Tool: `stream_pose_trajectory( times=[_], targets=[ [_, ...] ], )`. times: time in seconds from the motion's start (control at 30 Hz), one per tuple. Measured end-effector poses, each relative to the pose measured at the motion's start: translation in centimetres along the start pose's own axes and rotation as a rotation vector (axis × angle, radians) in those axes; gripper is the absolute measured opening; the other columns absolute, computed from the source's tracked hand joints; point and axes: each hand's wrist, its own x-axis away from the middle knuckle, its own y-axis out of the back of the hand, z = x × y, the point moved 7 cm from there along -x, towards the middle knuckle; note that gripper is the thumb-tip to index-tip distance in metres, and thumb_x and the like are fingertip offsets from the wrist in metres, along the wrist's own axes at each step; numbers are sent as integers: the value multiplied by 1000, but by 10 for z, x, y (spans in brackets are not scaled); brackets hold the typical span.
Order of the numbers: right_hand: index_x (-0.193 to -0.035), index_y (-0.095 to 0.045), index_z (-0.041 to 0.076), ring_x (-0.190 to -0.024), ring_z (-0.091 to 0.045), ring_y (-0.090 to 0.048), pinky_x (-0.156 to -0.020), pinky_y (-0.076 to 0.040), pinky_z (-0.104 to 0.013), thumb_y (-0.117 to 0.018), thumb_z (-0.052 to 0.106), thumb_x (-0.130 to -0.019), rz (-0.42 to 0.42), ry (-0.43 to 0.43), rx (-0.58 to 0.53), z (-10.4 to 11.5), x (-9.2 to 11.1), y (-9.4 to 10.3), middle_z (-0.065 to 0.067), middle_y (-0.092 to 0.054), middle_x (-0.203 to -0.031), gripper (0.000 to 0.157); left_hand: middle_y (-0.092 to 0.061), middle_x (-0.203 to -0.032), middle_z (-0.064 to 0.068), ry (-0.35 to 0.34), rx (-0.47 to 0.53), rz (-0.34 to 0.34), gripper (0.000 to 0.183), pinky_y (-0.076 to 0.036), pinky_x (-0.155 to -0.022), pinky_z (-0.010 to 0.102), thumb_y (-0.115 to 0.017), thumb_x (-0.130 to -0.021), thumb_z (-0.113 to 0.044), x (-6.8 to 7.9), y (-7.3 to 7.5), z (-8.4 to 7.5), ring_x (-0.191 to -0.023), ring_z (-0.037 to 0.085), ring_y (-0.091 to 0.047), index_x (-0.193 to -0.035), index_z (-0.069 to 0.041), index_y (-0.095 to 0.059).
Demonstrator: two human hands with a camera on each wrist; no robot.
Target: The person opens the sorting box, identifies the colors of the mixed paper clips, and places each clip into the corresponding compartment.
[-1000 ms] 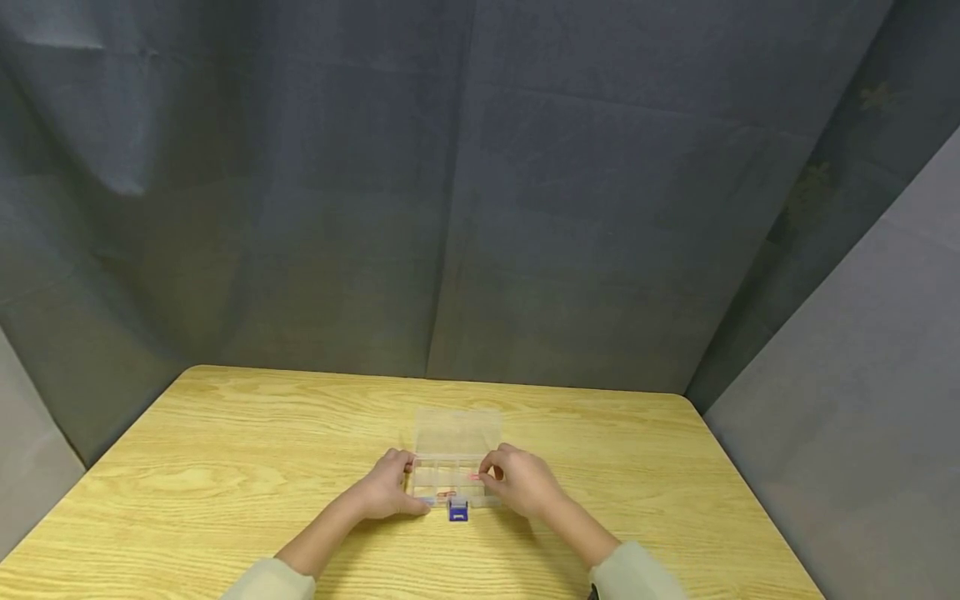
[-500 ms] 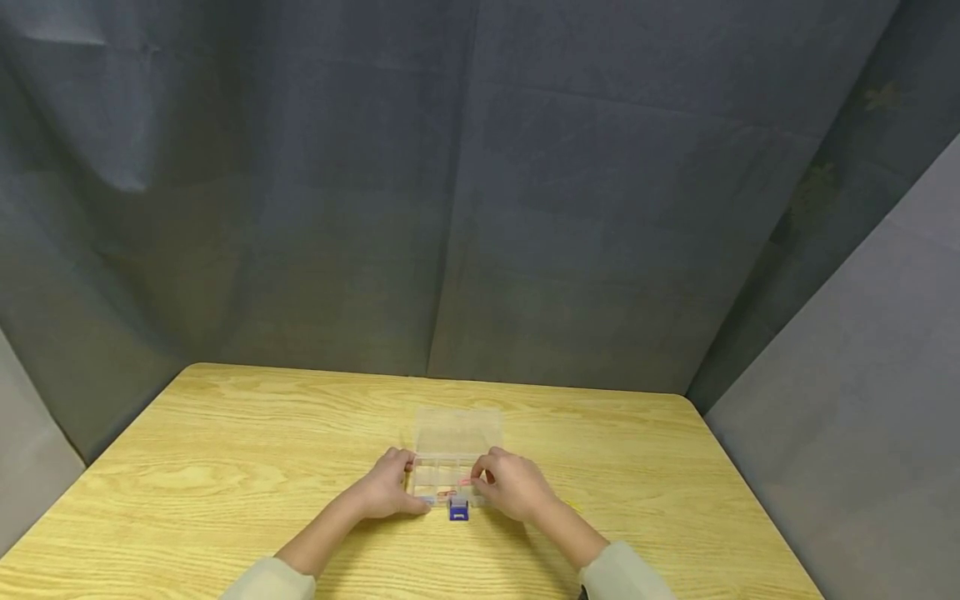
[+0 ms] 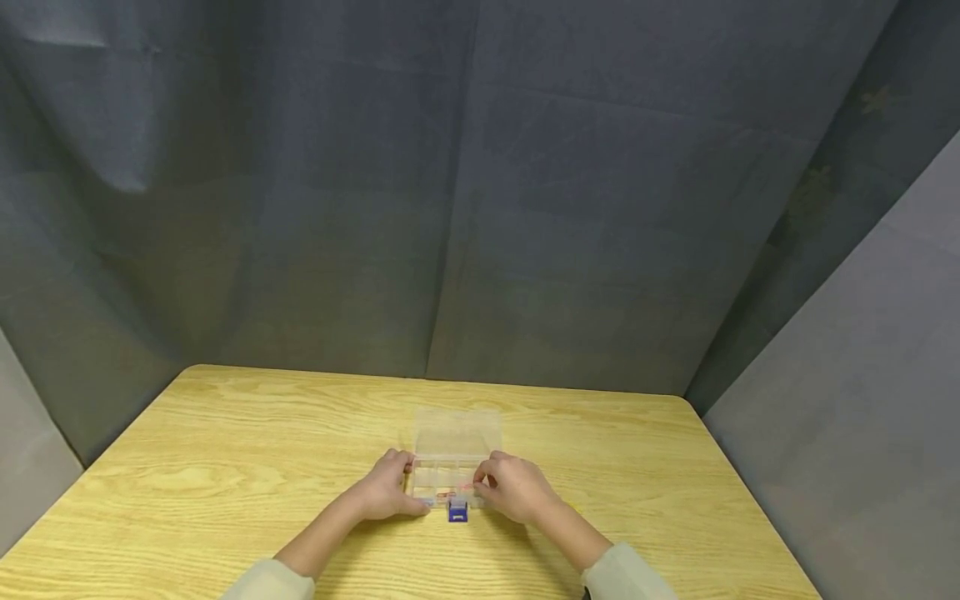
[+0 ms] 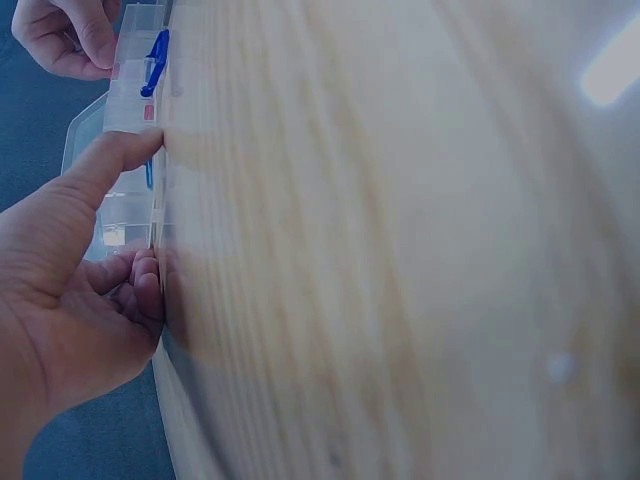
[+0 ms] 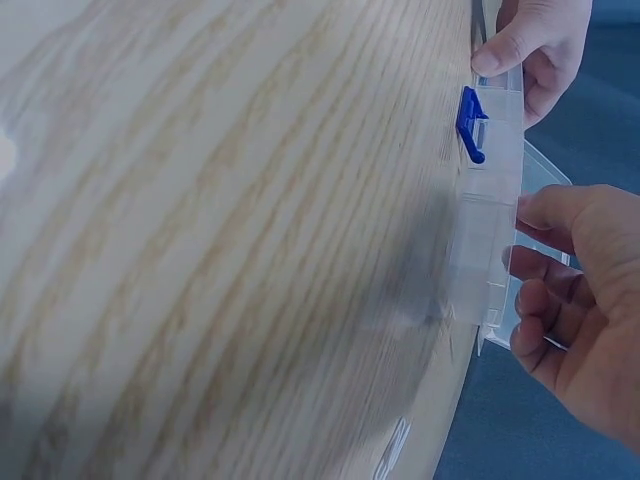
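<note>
A clear plastic compartment box [image 3: 425,476] stands on the table, its clear lid [image 3: 457,429] swung back and its blue latch [image 3: 457,511] hanging at the front. My left hand [image 3: 386,487] grips the box's left end, thumb at the front wall and fingers at the side. Over the right-hand compartments, my right hand [image 3: 513,487] pinches a thin pink paper clip [image 3: 466,486] between thumb and forefinger. One front compartment holds a red paper clip [image 3: 446,495]. Near my left thumb lies a small blue piece [image 4: 149,174], probably another clip.
The box stands on a wood-grain table [image 3: 285,433]. Beside my right wrist is a small yellow item [image 3: 574,506], mostly hidden; the right wrist view shows a pale looped clip [image 5: 392,450] on the tabletop. A dark curtain [image 3: 337,208] hangs behind the table.
My right hand has shifted a little left and toward me with the pink paper clip, uncovering a bit of yellow beside its wrist. My left hand and the box have stayed put.
</note>
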Motion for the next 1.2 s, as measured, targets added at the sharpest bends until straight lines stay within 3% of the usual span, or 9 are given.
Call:
stream_pose_trajectory(
  times=[0.47, 1.2],
  targets=[
    [-86, -70, 18, -60, -1, -39, -52, -34, -17, -65, 24, -87, -42, -11, 25, -6, 4, 10, 11, -49, -71, 8, -44, -111, 11, 0, -2, -3, 73, -44, -84, 42, -80, -70, -27, -2, -1, 3, -98, 23, -43, -124, 4, -43],
    [-86, -70, 17, -58, -2, -37, -50, -33, -19, -67, 23, -85, -82, -115, 16, -54, 35, 31, 12, -47, -70, 6, -45, -112, 11, 14, -5, -7, 72, -44, -86, 43, -81, -69, -27, -3, 0, 1, -100, 24, -45, -124, 3, -45]
  ],
)
